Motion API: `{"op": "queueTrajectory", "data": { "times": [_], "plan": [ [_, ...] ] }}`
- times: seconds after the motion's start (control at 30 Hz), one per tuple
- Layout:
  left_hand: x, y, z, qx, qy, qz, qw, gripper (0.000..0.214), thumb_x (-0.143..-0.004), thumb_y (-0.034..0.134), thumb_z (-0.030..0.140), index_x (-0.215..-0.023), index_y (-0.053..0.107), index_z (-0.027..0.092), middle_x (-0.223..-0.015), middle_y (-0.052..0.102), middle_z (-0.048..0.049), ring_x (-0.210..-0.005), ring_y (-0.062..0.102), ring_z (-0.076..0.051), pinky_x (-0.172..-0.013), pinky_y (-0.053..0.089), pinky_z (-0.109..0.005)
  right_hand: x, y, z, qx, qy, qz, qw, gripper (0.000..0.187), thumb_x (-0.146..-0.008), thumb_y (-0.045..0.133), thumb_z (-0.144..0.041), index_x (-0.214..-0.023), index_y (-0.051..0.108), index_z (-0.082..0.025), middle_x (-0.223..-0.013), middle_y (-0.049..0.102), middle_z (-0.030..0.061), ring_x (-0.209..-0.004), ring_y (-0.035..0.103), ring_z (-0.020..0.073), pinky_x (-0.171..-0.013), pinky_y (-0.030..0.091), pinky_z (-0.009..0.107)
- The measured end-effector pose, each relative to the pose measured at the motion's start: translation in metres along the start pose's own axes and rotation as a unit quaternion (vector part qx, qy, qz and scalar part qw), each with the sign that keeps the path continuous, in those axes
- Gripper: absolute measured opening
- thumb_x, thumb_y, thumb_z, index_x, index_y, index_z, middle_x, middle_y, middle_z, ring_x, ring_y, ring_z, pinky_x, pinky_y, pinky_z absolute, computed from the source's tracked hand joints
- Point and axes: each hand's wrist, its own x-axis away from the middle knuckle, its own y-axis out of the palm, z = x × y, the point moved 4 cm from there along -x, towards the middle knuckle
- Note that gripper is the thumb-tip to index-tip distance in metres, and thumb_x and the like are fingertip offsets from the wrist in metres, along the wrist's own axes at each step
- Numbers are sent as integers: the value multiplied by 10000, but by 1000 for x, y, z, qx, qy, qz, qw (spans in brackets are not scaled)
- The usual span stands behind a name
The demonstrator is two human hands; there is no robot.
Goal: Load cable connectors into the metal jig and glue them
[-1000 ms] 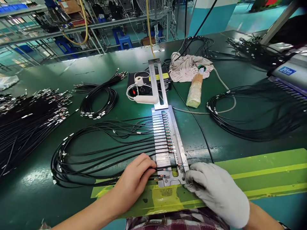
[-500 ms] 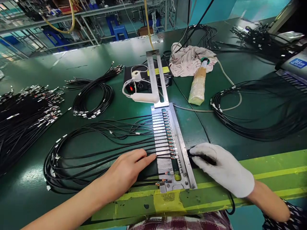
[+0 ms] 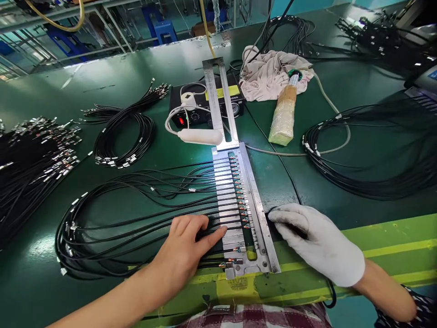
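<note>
A long metal fixture lies on the table with a row of thin black cables laid across it, their small metal-and-orange connectors lined up along its slot. My bare left hand rests over the cables left of the fixture. Its fingers are bent and the thumb is stretched out, its tip touching the lowest cables of the upper group at the fixture's edge. My right hand, in a white glove, is closed beside the fixture's right edge around a black thing, mostly hidden by the glove.
A white lamp-like wand glows above the fixture's far end, before a black control box. Cable coils lie left and right. A wrapped brush-like bundle and a cloth lie behind. Yellow-green tape covers the front edge.
My left thumb has shifted slightly down and right along the cables, and its gap to the fingers is wider. My right hand stays beside the fixture. The view has tilted slightly.
</note>
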Motion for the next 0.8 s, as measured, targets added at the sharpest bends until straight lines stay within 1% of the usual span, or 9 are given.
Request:
{"op": "queueTrajectory", "data": {
  "times": [0.13, 0.27, 0.33, 0.4, 0.5, 0.57, 0.67, 0.73, 0.8],
  "plan": [
    [10, 8, 8, -33, -11, -16, 999, 574, -895, 331, -39, -1403, 454, 197, -925, 590, -52, -817, 481, -195, -752, 308, -347, 0, 0, 0, 3, 2, -6, 1000, 194, -939, 501, -198, -1041, 652, -263, -1007, 717, 20, -884, 695, 178, -775, 562, 336],
    [11, 0, 13, 13, -21, -9, 1000, 473, -916, 359, -11, -1345, 472, 154, -919, 626, -38, -790, 509, -184, -741, 316, -341, 2, 2, 3, 9, 15, -10, 1000, 207, -930, 502, -204, -1038, 665, -270, -1010, 712, 27, -882, 691, 186, -796, 563, 351],
    [11, -6, 16, 31, -36, 0, 999, 308, -959, 408, 69, -1235, 520, 146, -918, 632, -39, -793, 509, -188, -729, 324, -341, 4, 3, 5, 5, 13, -7, 1000, 207, -926, 505, -206, -1040, 667, -269, -1012, 710, 31, -889, 686, 187, -809, 562, 353],
    [12, -7, 18, 53, -72, -16, 996, 152, -972, 444, 130, -1066, 558, 168, -923, 621, -43, -806, 499, -197, -706, 334, -333, 5, 4, 5, -1, 10, -11, 1000, 205, -926, 506, -202, -1038, 665, -268, -1010, 708, 32, -895, 681, 186, -817, 562, 356],
    [12, -5, 21, 91, -106, -47, 989, 140, -961, 439, 111, -903, 541, 189, -901, 591, -42, -803, 488, -199, -680, 360, -318, 5, 3, 4, 0, 16, -17, 1000, 204, -931, 500, -204, -1037, 661, -271, -1017, 709, 29, -901, 679, 190, -813, 566, 364],
    [11, -8, 23, 96, -93, -13, 991, 142, -959, 434, 89, -932, 536, 183, -893, 589, -45, -809, 494, -195, -703, 394, -323, 4, 2, 3, 2, 18, -15, 1000, 204, -931, 495, -208, -1033, 660, -272, -1016, 711, 28, -899, 682, 193, -803, 570, 367],
    [8, -12, 25, 88, -55, 61, 993, 176, -947, 452, 48, -1066, 536, 146, -943, 603, -72, -862, 518, -192, -772, 447, -322, 2, 1, 1, 3, 12, -12, 1000, 203, -933, 489, -205, -1021, 659, -273, -997, 715, 20, -877, 687, 189, -790, 571, 365],
    [2, -11, 24, 102, -44, 68, 992, 217, -935, 453, 24, -1101, 542, 131, -961, 601, -85, -870, 531, -187, -773, 473, -301, 2, 1, 1, 3, 10, -14, 1000, 206, -936, 484, -203, -1018, 660, -272, -986, 716, 17, -864, 689, 185, -791, 569, 362],
    [-7, -9, 22, 133, -52, 43, 989, 229, -942, 426, 28, -1090, 563, 135, -942, 595, -81, -838, 541, -179, -736, 489, -282, 2, 1, 1, 5, 9, -13, 1000, 210, -936, 483, -207, -1024, 663, -270, -986, 717, 21, -869, 690, 186, -787, 568, 356]
  ]
}}
